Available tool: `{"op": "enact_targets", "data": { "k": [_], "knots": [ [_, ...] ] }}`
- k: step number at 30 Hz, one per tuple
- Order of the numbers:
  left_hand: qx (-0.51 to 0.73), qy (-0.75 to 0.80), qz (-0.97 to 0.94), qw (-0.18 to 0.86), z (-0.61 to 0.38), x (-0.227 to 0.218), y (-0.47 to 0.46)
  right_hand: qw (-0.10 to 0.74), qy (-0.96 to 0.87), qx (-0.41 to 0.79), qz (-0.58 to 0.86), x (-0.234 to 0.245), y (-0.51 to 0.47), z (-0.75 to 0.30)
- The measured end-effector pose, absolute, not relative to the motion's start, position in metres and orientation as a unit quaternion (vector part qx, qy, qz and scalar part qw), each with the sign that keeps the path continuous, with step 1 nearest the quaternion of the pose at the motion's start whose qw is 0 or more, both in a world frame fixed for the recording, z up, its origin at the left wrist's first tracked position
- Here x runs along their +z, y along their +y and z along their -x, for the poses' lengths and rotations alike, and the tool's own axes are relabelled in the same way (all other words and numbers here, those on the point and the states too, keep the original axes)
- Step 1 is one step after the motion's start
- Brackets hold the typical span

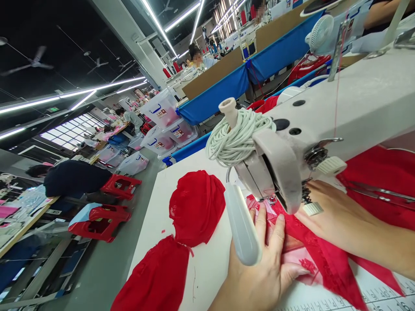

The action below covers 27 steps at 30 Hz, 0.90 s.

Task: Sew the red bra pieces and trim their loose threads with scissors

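My left hand point(254, 276) lies flat on a piece of red lace fabric point(308, 263), fingers spread and pointing toward the needle area of a white sewing machine point(279, 168). A grey-white lamp point(243, 229) on a flexible neck covers part of that hand. Reaching in from the right, my right hand point(330, 216) is at the same fabric, behind the machine head. Its fingers are hidden by the machine and its tension knobs. Red strips of the fabric trail toward the table's front edge, over a printed ruler point(382, 298).
Two red fabric piles point(197, 207) lie on the white table left of the machine. Pale cord point(240, 136) is wound on top of the machine. Scissors point(385, 192) rest on red cloth at right. Beyond are plastic bins point(162, 108), red stools point(100, 220) and seated people.
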State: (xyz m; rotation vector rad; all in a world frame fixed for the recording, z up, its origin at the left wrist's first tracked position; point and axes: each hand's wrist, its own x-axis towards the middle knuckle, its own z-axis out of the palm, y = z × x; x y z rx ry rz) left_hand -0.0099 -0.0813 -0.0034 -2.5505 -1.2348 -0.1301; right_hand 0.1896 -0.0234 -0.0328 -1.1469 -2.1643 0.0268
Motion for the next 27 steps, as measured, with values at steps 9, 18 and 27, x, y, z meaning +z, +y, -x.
{"op": "enact_targets", "data": {
  "k": [9,18,27],
  "knots": [
    [-0.058,-0.44,0.884,0.146,0.007,-0.002,-0.081,0.334,-0.828,0.012,0.451,-0.035,-0.023,-0.189],
    [-0.059,-0.441,0.881,0.163,0.008,-0.005,-0.082,0.324,-0.831,0.005,0.452,-0.028,-0.023,-0.188],
    [-0.07,-0.433,0.881,0.177,0.01,-0.011,-0.08,0.338,-0.807,0.067,0.479,-0.023,-0.023,-0.19]
  ]
}}
